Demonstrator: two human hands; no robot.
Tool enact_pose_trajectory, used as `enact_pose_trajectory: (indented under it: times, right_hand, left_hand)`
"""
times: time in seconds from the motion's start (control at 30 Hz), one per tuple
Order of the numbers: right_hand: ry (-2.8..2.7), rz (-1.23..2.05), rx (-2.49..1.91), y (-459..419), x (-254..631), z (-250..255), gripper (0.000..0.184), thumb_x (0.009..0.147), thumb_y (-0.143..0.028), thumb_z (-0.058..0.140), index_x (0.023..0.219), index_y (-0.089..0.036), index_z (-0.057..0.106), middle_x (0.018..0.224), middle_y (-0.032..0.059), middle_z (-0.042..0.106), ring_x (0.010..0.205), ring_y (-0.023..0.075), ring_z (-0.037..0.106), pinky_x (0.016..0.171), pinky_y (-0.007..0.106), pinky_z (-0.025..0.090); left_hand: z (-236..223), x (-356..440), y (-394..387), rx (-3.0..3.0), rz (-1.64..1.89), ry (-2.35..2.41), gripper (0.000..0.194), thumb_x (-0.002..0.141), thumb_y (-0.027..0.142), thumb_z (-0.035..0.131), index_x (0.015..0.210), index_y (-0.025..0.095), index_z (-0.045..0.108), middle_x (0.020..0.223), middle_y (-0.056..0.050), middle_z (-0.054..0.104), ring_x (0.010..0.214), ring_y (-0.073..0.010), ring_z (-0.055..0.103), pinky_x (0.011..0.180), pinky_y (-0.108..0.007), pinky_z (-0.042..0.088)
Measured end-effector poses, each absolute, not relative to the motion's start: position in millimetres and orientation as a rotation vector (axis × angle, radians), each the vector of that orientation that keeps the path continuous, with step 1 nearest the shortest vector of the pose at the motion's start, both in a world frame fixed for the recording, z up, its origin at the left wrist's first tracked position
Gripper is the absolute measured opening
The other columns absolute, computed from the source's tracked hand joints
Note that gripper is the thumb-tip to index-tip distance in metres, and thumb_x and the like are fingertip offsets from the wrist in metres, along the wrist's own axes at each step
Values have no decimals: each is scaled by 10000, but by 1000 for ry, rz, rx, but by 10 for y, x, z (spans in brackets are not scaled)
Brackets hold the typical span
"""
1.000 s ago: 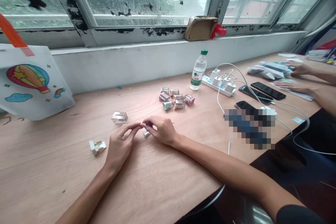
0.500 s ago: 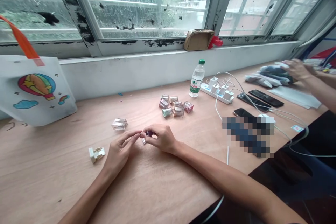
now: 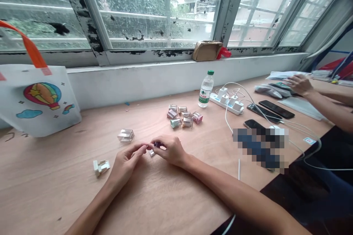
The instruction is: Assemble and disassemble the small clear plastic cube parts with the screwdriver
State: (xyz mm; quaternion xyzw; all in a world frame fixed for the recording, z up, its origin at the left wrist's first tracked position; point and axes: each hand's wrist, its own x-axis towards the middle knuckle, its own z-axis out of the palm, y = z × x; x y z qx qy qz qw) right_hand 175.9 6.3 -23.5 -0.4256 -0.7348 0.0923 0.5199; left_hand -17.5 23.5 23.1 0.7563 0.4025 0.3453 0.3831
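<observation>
My left hand [image 3: 131,158] is closed in a pinch, its fingertips meeting those of my right hand. Whatever is between its thumb and finger is too small to make out. My right hand [image 3: 171,151] is closed around a dark purple, handle-like object [image 3: 157,144], partly hidden by the fingers. Just under the fingertips lies a small silvery metal piece [image 3: 152,152]. Beyond my left hand sits a clear plastic sharpener case [image 3: 125,135], and to its left a cream plastic sharpener insert [image 3: 101,167]. Several finished-looking pencil sharpeners [image 3: 186,122] are grouped farther back.
A water bottle [image 3: 206,90] and a white power strip [image 3: 227,103] with cables stand near the wall. Phones [image 3: 276,109] lie at the right. A balloon-print bag [image 3: 46,117] stands at left. Another person's hand [image 3: 300,85] is over plastic packets [image 3: 273,90].
The view has tilted up slightly, so things sit lower. My hands stay together, fingers shifting only slightly. The other person's hands have lifted and moved over the packets.
</observation>
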Motion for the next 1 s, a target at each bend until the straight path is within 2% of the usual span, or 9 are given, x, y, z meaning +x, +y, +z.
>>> enact_pose_trajectory:
  times: [0.2, 0.33, 0.5, 0.57, 0.63, 0.7, 0.77, 0.87, 1.0]
  right_hand:
    - [-1771, 151, -1092, 82, 1780, -280, 164, 959, -334, 641, 931, -196, 725, 848, 38, 776, 757, 150, 708, 682, 237, 478]
    - [-1773, 137, -1125, 93, 1795, -304, 149, 954, -325, 645, 945, -202, 727, 876, 33, 781, 774, 150, 705, 692, 234, 475]
    - [-1778, 206, -1105, 76, 1849, -284, 184, 972, -332, 609, 955, -191, 725, 891, 57, 770, 775, 160, 693, 728, 252, 479]
    - [-1747, 258, -1150, 81, 1912, -258, 194, 969, -341, 604, 948, -191, 724, 884, 58, 761, 763, 162, 682, 718, 259, 469]
    - [-1707, 330, -1220, 95, 1996, -218, 210, 963, -358, 603, 942, -187, 723, 863, 53, 750, 733, 160, 656, 693, 268, 449]
    - [-1684, 484, -1275, 104, 2090, -157, 238, 946, -381, 609, 888, -175, 715, 787, 37, 719, 675, 149, 610, 658, 270, 422]
    - [-1684, 745, -1329, 96, 2177, -81, 319, 921, -420, 617, 734, -166, 669, 644, 3, 633, 587, 128, 532, 600, 265, 380]
    - [-1614, 1063, -1458, 52, 2259, 17, 444, 873, -504, 640, 584, -177, 556, 518, -45, 469, 492, 96, 386, 518, 264, 281]
    - [-1535, 1145, -1440, -9, 2237, 46, 417, 832, -539, 676, 663, -162, 620, 597, -31, 524, 533, 93, 394, 520, 258, 249]
  left_hand:
    - [238, -145, 214, 1921, 859, 1024, 332, 913, 481, 606, 1006, 216, 784, 1062, -45, 780, 1051, -250, 695, 945, -312, 538]
    - [203, -108, 218, 1918, 844, 999, 327, 899, 484, 627, 1017, 209, 758, 1073, -54, 768, 1029, -246, 699, 883, -306, 562]
    - [74, -104, 249, 1946, 939, 1110, 364, 948, 491, 560, 1111, 196, 696, 1154, -79, 713, 1020, -226, 672, 852, -322, 558]
    - [20, -112, 261, 2004, 992, 1166, 363, 966, 484, 532, 1132, 196, 677, 1201, -90, 681, 1077, -234, 643, 895, -352, 543]
    - [-27, -117, 265, 2148, 990, 1162, 336, 970, 470, 540, 1116, 203, 682, 1220, -93, 671, 1163, -255, 599, 997, -409, 492]
    - [-61, -116, 256, 2330, 917, 1128, 321, 936, 470, 615, 1109, 210, 692, 1243, -94, 668, 1216, -283, 558, 1058, -463, 430]
    - [-83, -111, 237, 2481, 817, 1100, 315, 890, 457, 694, 1100, 222, 702, 1266, -87, 665, 1221, -302, 540, 1049, -485, 409]
    - [-98, -106, 209, 2567, 757, 1075, 215, 904, 386, 698, 1049, 227, 710, 1243, -72, 683, 1194, -295, 551, 1003, -462, 416]
    - [-123, -115, 202, 2484, 865, 1055, 258, 911, 350, 704, 1127, 213, 668, 1167, -70, 718, 1092, -257, 626, 962, -425, 429]
